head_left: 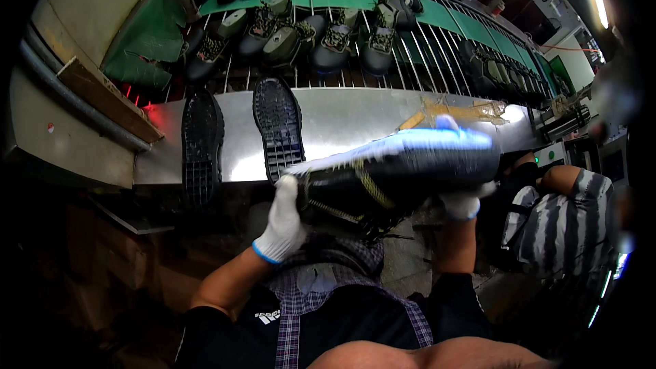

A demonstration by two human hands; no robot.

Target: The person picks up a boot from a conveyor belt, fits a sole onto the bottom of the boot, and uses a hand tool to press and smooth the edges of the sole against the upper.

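Observation:
In front of my body I hold a black shoe upper point(410, 174) on its side, blurred by motion. Its pale bluish-white underside faces up and away from me, and yellow-patterned laces hang on the near side. My left hand point(281, 222), in a white knit glove, grips the left end. Under the right end is my right hand point(462, 205), gloved too and partly hidden by the shoe. Two black rubber soles lie on the steel ledge point(348, 113): one sole point(201, 143) at the left, the other sole point(279, 123) just beyond my left hand.
Behind the ledge a metal-rod rack point(427, 61) with green sheeting carries several dark shoes point(331, 48). Brown tape point(465, 111) sticks to the ledge's right part. At the right is another person in a striped top point(564, 229). A wooden board and pipe point(85, 89) border the left.

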